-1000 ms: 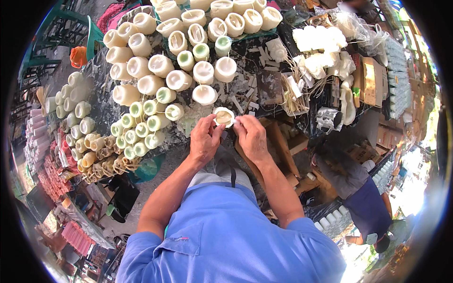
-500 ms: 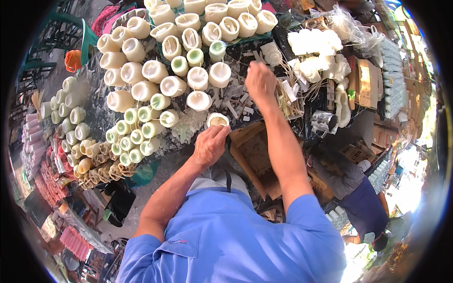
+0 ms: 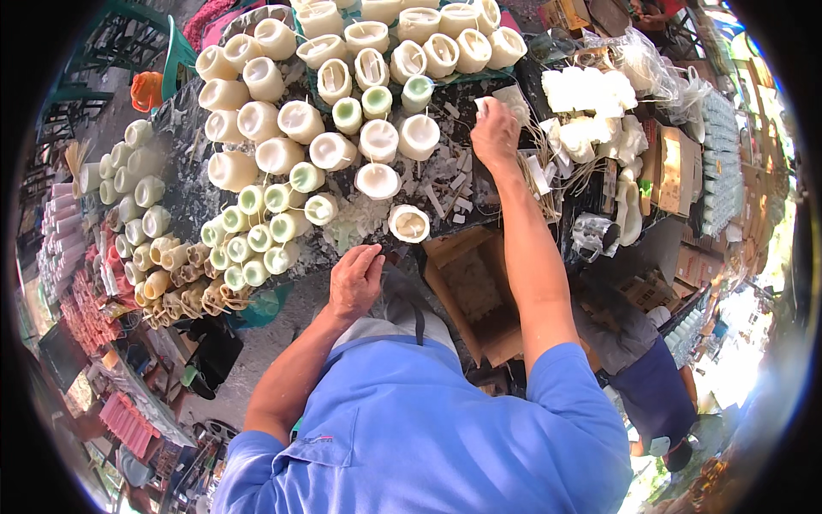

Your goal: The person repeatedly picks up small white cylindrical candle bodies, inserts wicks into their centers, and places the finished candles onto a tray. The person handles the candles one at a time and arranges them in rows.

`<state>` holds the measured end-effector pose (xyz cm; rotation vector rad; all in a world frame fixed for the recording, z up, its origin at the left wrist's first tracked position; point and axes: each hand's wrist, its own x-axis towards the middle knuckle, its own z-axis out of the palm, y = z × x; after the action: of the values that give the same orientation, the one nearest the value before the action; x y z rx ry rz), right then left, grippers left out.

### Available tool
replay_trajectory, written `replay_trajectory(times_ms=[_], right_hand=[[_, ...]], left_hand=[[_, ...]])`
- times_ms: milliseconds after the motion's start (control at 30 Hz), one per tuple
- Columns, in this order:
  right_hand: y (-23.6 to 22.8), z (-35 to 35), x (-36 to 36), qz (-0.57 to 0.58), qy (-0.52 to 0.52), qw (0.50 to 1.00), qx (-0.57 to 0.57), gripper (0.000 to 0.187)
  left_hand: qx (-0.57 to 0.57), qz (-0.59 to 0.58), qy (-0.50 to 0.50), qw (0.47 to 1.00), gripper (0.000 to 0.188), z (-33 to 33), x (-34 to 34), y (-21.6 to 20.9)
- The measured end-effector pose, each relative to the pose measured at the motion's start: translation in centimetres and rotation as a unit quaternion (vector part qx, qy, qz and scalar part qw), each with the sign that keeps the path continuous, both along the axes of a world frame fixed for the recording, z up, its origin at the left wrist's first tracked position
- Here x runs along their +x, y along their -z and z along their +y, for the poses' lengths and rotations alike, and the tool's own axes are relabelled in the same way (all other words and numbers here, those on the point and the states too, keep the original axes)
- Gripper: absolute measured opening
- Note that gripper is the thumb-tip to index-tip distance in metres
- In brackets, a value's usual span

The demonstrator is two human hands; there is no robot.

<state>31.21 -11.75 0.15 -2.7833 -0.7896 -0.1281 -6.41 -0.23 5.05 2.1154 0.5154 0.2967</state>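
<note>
A cream wax candle [image 3: 409, 224] with a hollowed top stands at the near edge of the dark, wax-spattered table. My left hand [image 3: 354, 281] is off it, just below and to its left, empty with loosely bent fingers. Farther right, my right hand [image 3: 496, 137] is closed over the table with a small white piece [image 3: 484, 104], perhaps wax, at its fingertips. A pale block [image 3: 514, 104] lies just beyond that hand. White scraps [image 3: 459, 183] are strewn between the candle and my right hand. Left of them stand more cream candles [image 3: 330, 151] with wicks.
Small green candles [image 3: 283, 228] and tan ones [image 3: 176, 257] crowd the left. White wax lumps [image 3: 589, 92] and loose wicks lie at the right. Below the table edge stands an open cardboard box [image 3: 473, 295]. A person [image 3: 652, 390] in dark clothes bends at the lower right.
My left hand has let go of the cream candle and drawn back toward me. My right hand now shows a white piece at its fingertips. The whole view has shifted slightly.
</note>
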Motion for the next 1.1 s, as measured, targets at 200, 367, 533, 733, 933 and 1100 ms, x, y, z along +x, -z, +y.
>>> replay_trajectory(times_ms=[200, 367, 533, 733, 933, 1100], right_hand=[[-6.1, -7.1, -10.4, 0.552, 0.147, 0.656, 0.493, 0.028], [-7.5, -8.7, -20.0, 0.615, 0.175, 0.654, 0.405, 0.031], [-11.7, -8.5, -25.2, 0.546, 0.004, 0.803, 0.239, 0.025], [-13.5, -8.2, -25.9, 0.581, -0.075, 0.789, 0.183, 0.021], [-10.6, -9.0, -26.0, 0.668, -0.086, 0.680, 0.290, 0.017], [-8.4, -10.0, -25.1, 0.691, 0.081, 0.625, 0.352, 0.022]], left_hand=[[-0.094, 0.006, -0.055, 0.994, 0.021, -0.3, 0.5, -1.8], [-0.152, 0.027, -0.044, 0.987, 0.027, -1.1, 1.3, -3.6], [-0.233, 0.037, 0.051, 0.970, 0.024, -2.2, 0.7, -4.5], [-0.530, 0.132, -0.023, 0.837, 0.017, -2.6, -1.1, -4.2], [-0.611, 0.140, -0.040, 0.778, 0.017, -1.1, -2.9, -4.1], [-0.137, 0.063, -0.026, 0.988, 0.024, -1.3, -0.4, -3.6]])
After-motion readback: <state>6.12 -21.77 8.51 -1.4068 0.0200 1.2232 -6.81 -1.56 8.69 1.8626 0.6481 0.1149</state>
